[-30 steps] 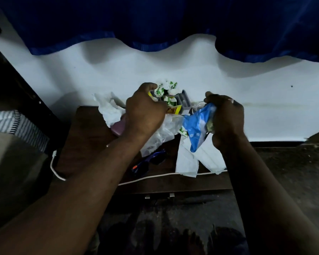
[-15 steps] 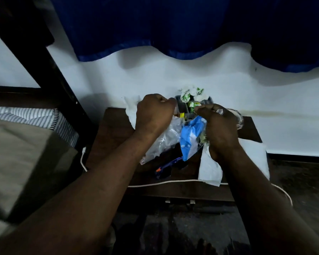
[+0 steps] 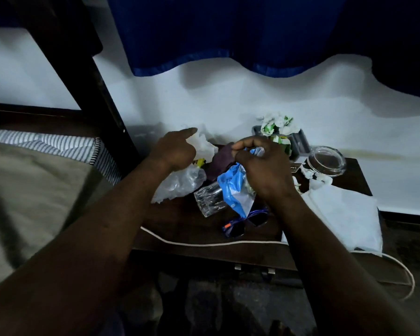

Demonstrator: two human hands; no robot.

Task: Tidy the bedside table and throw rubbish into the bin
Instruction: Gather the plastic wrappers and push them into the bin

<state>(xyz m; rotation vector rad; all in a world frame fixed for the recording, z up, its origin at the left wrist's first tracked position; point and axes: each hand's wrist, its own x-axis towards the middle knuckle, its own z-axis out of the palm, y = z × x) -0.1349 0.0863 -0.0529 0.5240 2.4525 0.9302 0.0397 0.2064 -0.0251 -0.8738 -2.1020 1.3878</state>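
On the dark wooden bedside table [image 3: 180, 226] lies a heap of rubbish. My right hand [image 3: 262, 168] is closed on a blue and white wrapper [image 3: 235, 190] that hangs down from it above the table's middle. My left hand [image 3: 174, 151] hovers over the left part, its forefinger stretched towards a crumpled white tissue [image 3: 204, 145], with a clear plastic bag [image 3: 180, 183] bunched under its palm. A clear drinking glass [image 3: 209, 201] lies on its side between the bag and the wrapper. No bin is in view.
Blue sunglasses [image 3: 243, 225] lie near the front edge, beside a white cable [image 3: 204, 243]. White cloths [image 3: 342, 212] drape the right side, behind them a glass ashtray [image 3: 327, 161] and a grey holder with green-white wrappers [image 3: 279, 124]. A bed [image 3: 34, 185] stands at left.
My head has turned left, so the table sits further right in view. My left hand has loosened from a fist and extended a finger. The lying glass has come into sight.
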